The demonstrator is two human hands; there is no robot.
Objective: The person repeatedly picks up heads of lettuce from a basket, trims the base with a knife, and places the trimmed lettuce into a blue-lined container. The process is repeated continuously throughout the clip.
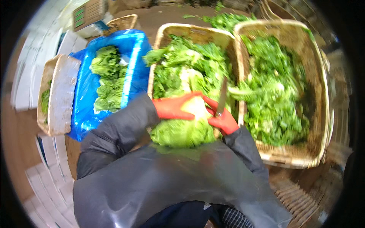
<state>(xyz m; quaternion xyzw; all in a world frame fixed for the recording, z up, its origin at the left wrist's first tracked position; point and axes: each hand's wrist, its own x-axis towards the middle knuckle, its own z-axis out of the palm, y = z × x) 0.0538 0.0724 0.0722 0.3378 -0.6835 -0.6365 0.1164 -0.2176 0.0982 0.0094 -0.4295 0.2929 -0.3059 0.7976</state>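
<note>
Both my hands wear red-orange rubber gloves. My left hand [175, 107] grips a head of leafy lettuce [182, 132] near its pale stem end, above the near end of the middle crate. In my right hand [222, 116] is a knife [222, 95], its blade pointing up and away from me. The fingers of that hand also reach to the right side of the pale stem end. Loose green leaves fill much of the middle plastic crate [196, 27] just beyond my hands.
On the right stands another dirty crate [319, 85] holding trimmed leaves [273, 94]. To the left, a crate lined with blue plastic [85, 94] holds lettuce heads [109, 82]. Beside it is a small pale crate [62, 94]. White flattened boxes [54, 176] lie lower left. Leaves [228, 21] litter the floor beyond.
</note>
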